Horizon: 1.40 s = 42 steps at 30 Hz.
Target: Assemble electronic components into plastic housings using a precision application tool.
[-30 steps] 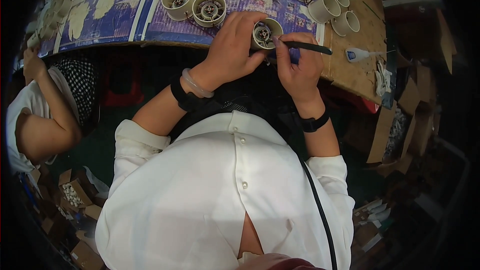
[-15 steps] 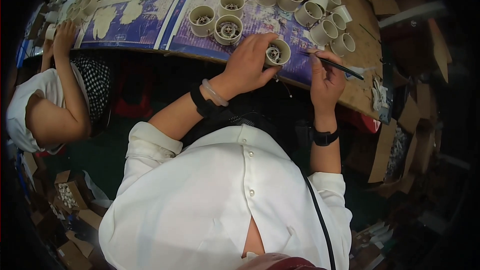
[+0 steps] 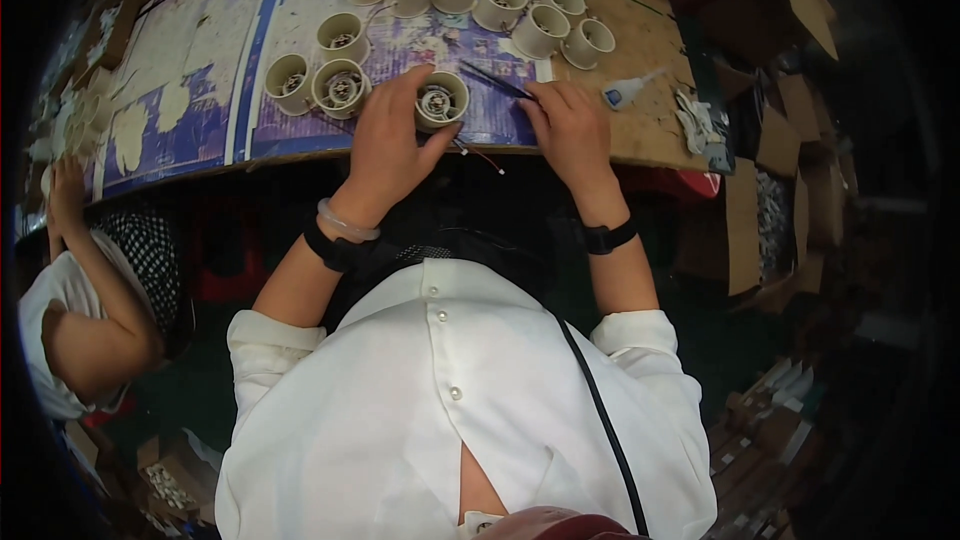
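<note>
Well, here we have a pale round cup [image 3: 461,108] standing upright near the front edge of the table [image 3: 640,45], with a small fan [image 3: 437,101] set inside it. Our left hand [image 3: 385,145] is closed on the cup, fingers against its left side and thumb low at the front, so the cup sits between them. A thin red wire [image 3: 485,157] runs out by the edge and hangs over it, with a small pale plug [image 3: 501,172] at its end.

Our right hand [image 3: 572,130] is apart from the cup, thumb and forefinger at the near end of a slim dark tool [image 3: 492,78], which looks like tweezers. We cannot tell whether they pinch it or merely touch it.

We judge the step in hand to be close work on the cup, with the left hand steadying it and the tool away from its mouth. The next move seems to call for a sure hold on the cup and some care with the loose wire, which could snag on the edge.

Three more cups [image 3: 335,112] stand to the left, and a larger group [image 3: 455,5] stands behind. Beyond the right hand lies a small bottle [image 3: 627,90], near some white cloth [image 3: 692,122].
</note>
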{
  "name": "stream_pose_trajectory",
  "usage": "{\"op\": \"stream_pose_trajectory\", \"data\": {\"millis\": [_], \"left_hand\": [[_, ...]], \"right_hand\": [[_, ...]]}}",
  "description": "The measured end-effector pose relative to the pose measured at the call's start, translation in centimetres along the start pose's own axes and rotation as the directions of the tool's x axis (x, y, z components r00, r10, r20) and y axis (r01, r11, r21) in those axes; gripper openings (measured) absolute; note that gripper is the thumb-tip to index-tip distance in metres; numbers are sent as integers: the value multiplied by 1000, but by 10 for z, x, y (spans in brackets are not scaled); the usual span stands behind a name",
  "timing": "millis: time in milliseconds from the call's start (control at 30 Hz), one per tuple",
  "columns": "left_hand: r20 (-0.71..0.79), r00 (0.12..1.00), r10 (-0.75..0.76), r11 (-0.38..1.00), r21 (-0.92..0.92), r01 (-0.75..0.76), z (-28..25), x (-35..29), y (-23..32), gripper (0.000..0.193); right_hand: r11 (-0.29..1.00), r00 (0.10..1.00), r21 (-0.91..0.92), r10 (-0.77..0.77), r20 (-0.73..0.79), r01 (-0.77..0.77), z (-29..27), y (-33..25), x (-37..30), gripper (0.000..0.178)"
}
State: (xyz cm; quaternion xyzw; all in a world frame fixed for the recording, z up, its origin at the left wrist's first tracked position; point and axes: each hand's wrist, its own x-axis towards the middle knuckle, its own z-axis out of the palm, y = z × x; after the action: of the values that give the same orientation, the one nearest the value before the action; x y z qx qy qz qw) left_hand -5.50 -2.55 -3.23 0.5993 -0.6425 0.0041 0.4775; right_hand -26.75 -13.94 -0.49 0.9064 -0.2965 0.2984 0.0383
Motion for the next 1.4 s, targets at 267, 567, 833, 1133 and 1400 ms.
{"op": "stream_pose_trajectory", "data": {"millis": [267, 567, 833, 1133, 1400], "left_hand": [[19, 1000, 23, 991, -130, -20, -4, 8, 7, 63], [-95, 995, 18, 927, -370, -53, -22, 2, 8, 61], [-79, 977, -196, 743, -662, 96, -33, 11, 8, 67], [212, 930, -301, 378, -869, 320, -45, 7, 7, 64], [241, 939, -246, 352, -881, 318, -43, 0, 5, 61]], "right_hand": [[864, 739, 182, 498, -453, -470, -3, 61, -51, 26], [845, 844, 361, 489, -222, -395, 6, 59, -28, 30], [308, 921, 913, 362, 148, -268, -32, -36, -3, 30], [88, 874, 989, 482, 62, -119, -28, -55, -13, 26], [260, 765, 965, 626, -149, -25, -36, -60, -9, 22]]}}
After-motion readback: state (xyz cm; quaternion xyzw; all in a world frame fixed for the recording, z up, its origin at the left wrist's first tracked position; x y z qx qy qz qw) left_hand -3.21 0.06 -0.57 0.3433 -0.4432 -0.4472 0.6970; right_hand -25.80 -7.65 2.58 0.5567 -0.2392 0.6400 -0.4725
